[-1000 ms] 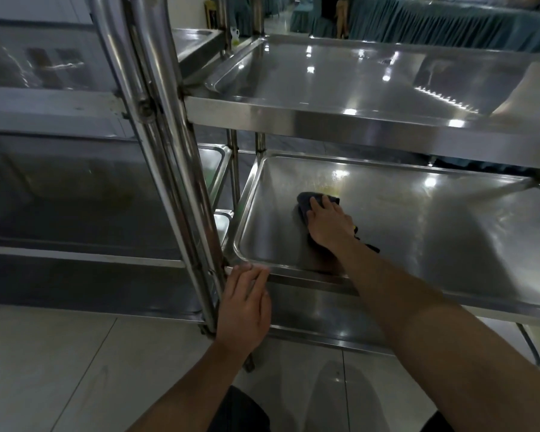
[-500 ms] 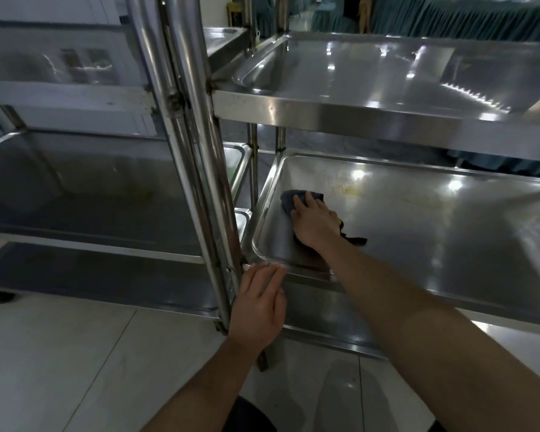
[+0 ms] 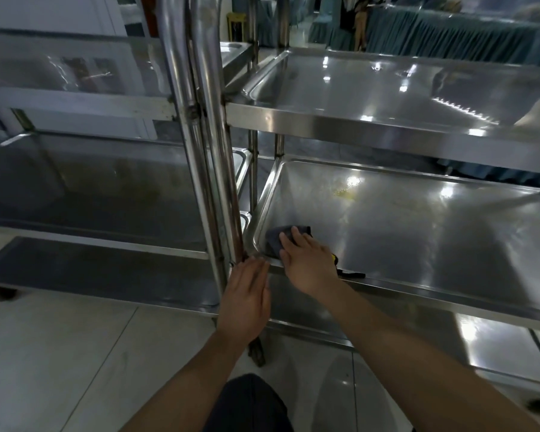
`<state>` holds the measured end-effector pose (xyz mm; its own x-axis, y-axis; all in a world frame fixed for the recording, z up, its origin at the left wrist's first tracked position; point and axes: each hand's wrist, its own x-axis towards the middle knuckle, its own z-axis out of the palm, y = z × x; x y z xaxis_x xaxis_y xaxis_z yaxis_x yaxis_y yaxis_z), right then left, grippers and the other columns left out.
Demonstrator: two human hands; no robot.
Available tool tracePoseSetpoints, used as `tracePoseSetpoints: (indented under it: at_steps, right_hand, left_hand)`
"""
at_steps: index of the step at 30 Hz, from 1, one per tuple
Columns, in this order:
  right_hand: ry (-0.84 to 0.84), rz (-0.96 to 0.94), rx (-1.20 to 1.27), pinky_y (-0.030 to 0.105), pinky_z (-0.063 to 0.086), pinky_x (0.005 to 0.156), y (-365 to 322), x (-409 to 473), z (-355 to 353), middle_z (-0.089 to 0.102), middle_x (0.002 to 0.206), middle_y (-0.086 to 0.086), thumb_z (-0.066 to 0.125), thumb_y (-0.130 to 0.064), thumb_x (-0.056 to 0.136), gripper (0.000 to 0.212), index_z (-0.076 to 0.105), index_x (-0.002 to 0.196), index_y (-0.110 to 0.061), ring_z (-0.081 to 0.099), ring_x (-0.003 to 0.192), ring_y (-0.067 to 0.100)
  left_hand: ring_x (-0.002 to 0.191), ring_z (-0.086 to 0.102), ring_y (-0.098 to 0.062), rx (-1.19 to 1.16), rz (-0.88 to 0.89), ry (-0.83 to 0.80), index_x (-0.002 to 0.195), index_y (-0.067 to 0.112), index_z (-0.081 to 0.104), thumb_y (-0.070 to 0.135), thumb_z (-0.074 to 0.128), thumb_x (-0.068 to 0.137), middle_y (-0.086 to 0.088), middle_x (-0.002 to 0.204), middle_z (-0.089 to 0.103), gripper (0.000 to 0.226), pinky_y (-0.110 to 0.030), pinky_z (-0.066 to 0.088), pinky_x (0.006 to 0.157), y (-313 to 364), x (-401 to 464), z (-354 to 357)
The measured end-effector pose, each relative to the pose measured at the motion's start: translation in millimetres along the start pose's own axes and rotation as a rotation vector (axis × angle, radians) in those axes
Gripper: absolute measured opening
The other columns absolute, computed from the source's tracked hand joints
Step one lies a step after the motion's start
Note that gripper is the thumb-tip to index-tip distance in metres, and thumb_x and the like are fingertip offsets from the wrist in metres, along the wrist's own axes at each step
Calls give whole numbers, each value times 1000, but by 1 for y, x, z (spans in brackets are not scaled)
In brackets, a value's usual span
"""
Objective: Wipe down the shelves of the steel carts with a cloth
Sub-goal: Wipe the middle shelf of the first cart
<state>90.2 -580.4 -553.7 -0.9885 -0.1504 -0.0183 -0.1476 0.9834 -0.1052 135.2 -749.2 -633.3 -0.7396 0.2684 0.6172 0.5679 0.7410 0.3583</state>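
A dark grey cloth point(image 3: 276, 240) lies in the near left corner of the middle shelf point(image 3: 418, 232) of the right steel cart. My right hand point(image 3: 307, 263) presses flat on the cloth, fingers straight and pointing to the corner. My left hand point(image 3: 247, 294) rests with straight fingers on the shelf's front rim, beside the cart's upright post point(image 3: 212, 151). A yellowish stain point(image 3: 343, 193) shows farther back on the shelf. The cart's top shelf point(image 3: 387, 88) overhangs it.
A second steel cart point(image 3: 91, 182) stands close on the left, its posts touching the right cart's. A bottom shelf point(image 3: 387, 332) runs below my arms. Pale tiled floor point(image 3: 60, 353) lies in front. Teal skirted tables point(image 3: 449, 35) line the far background.
My right hand has dragged the cloth from the shelf's middle left toward the near left corner. My left hand stays on the front rim. The view has shifted left.
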Motion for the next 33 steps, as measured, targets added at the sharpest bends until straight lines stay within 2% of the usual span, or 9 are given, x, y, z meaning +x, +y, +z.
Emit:
tracePoseSetpoints:
  at_steps: [7,13,17,21,25,33]
  right_hand:
    - [-52,13,47,48,29,113,8,44,-12,9,168,4,20,-40,108,52,19,158,-25,19,150,29]
    - [-60,81,68,56,29,112,21,111,-17,12,167,6,24,-40,107,52,20,157,-24,21,149,32]
    - [-27,135,64,53,31,110,25,143,-19,19,164,4,27,-38,106,51,25,155,-24,28,145,33]
    - [26,160,78,52,29,110,19,166,-15,21,164,6,27,-39,106,52,26,155,-22,27,145,33]
    - [71,112,51,53,30,110,17,168,-11,23,163,9,28,-39,106,52,28,155,-22,29,144,34]
    - [49,-77,4,51,30,112,13,124,1,15,167,-3,22,-45,106,53,23,158,-32,25,148,29]
  left_hand:
    - [126,55,-36,15,24,20,132,-4,62,14,45,102,-20,132,60,39,-53,45,106,-1,1,3]
    - [133,52,-34,13,-3,38,136,0,61,13,47,102,-17,137,59,40,-50,43,110,-2,-2,8]
    - [136,51,-32,1,-14,32,139,4,61,12,49,101,-14,139,59,41,-49,43,110,-3,-3,7]
    - [144,44,-26,27,-18,47,143,8,58,18,49,101,-10,146,55,44,-47,42,112,-4,-5,8]
    - [145,42,-23,32,-10,98,144,9,57,17,51,100,-8,147,56,45,-46,42,113,-5,-8,13]
    - [143,46,-26,-26,95,221,139,4,61,10,50,96,-12,144,58,44,-43,38,116,-19,-9,25]
